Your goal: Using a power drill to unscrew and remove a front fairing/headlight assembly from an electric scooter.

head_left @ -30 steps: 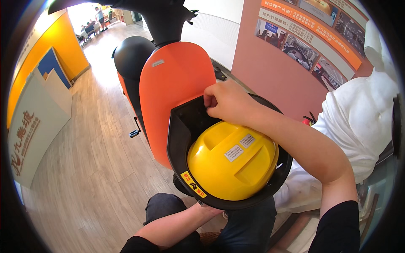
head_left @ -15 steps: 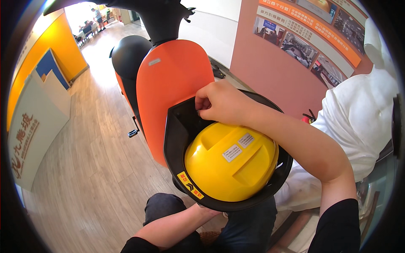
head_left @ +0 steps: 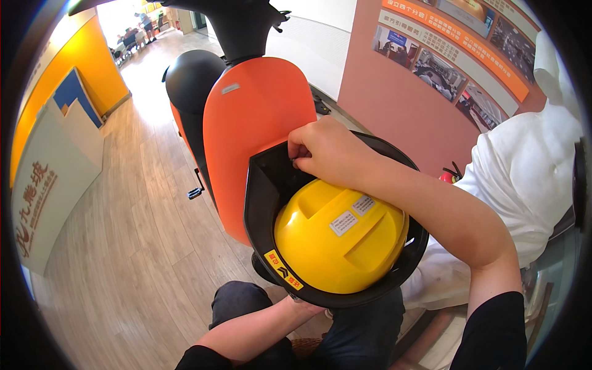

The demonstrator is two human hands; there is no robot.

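Observation:
A yellow hard hat (head_left: 336, 246) with two white labels sits dome up inside a black basket (head_left: 259, 219), which adjoins a rounded orange panel (head_left: 259, 102) of a bike or scooter. My right hand (head_left: 324, 151) reaches over the hat to the basket's far inner wall, beside the panel. Its fingers are curled together in a pinch; what they hold, if anything, is too small or hidden to tell. From below, my left forearm leads to the basket's near underside. The basket hides most of my left hand (head_left: 305, 306), its fingers included.
A black pedal (head_left: 195, 193) juts out left of the panel, over the wooden floor (head_left: 142, 246). To the right are a white statue (head_left: 518, 172) and a small red fire extinguisher (head_left: 448, 177). A photo board covers the pink wall (head_left: 388, 98). Far off at upper left, people are beside chairs.
The basket, hat and orange panel appear shifted slightly right in view. My right hand stays at the same inner wall, fingers still pinched.

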